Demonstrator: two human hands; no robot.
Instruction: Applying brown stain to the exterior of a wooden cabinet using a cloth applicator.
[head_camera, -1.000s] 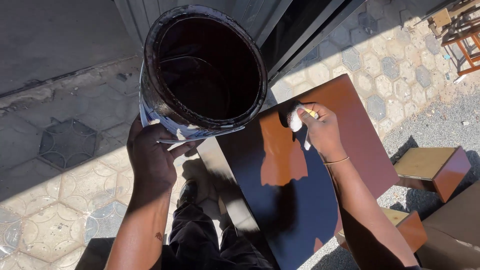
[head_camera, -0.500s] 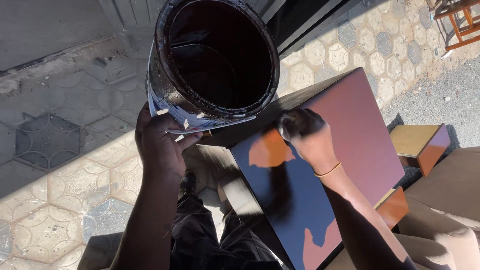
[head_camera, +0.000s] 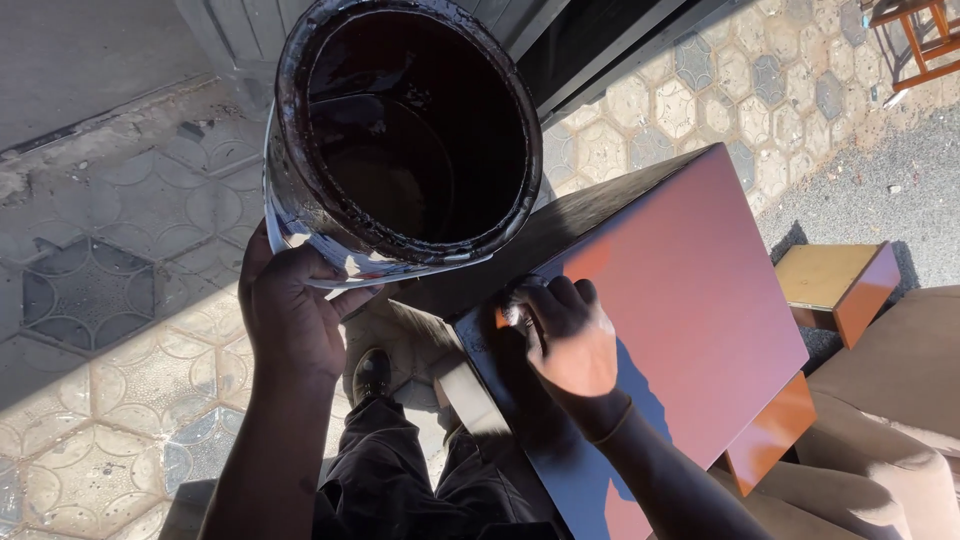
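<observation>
Right hand (head_camera: 570, 340) presses curled fingers onto the reddish-brown panel (head_camera: 690, 300) at its ten-o'clock corner, left hand (head_camera: 290, 320) clamps the paint-smeared can (head_camera: 400, 140) up at eleven o'clock, a small wooden stool (head_camera: 835, 290) beyond at three.

Bucket (head_camera: 400, 130) crowds the panel (head_camera: 690, 300) corner — right side lies open.
</observation>
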